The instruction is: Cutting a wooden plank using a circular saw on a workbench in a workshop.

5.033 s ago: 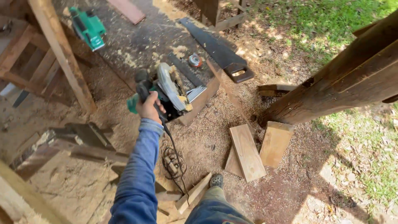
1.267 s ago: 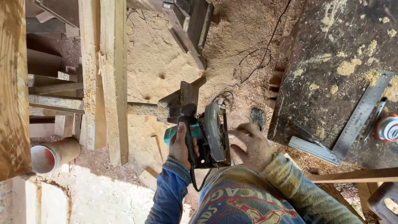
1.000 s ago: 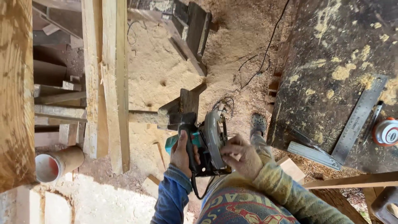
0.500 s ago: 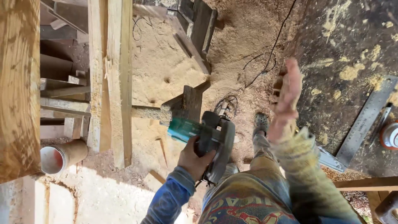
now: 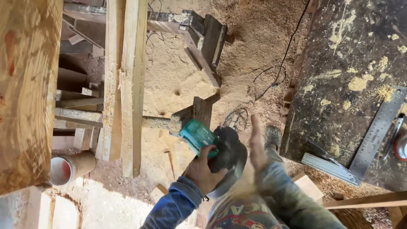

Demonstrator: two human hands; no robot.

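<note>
My left hand [image 5: 202, 170] grips the handle of a circular saw [image 5: 220, 148] with a teal and black body, held at waist height above the sawdust ground. My right hand [image 5: 257, 144] is flat and open, fingers together, blurred by motion just to the right of the saw and not holding anything. A black power cord [image 5: 280, 72] runs across the sawdust above the saw. A dark work table [image 5: 352, 55] with yellow sawdust patches lies to the right.
Two long light planks [image 5: 127, 85] stand left of centre beside a thick timber beam [image 5: 25, 93]. A metal framing square [image 5: 364, 144] lies on the table. A cardboard tube [image 5: 70, 168] lies lower left. Dark wooden blocks [image 5: 203, 38] sit in the sawdust.
My right hand let go of the saw, swung up to the right, and has now come back down beside it. My left hand has tilted the saw and kept hold of it.
</note>
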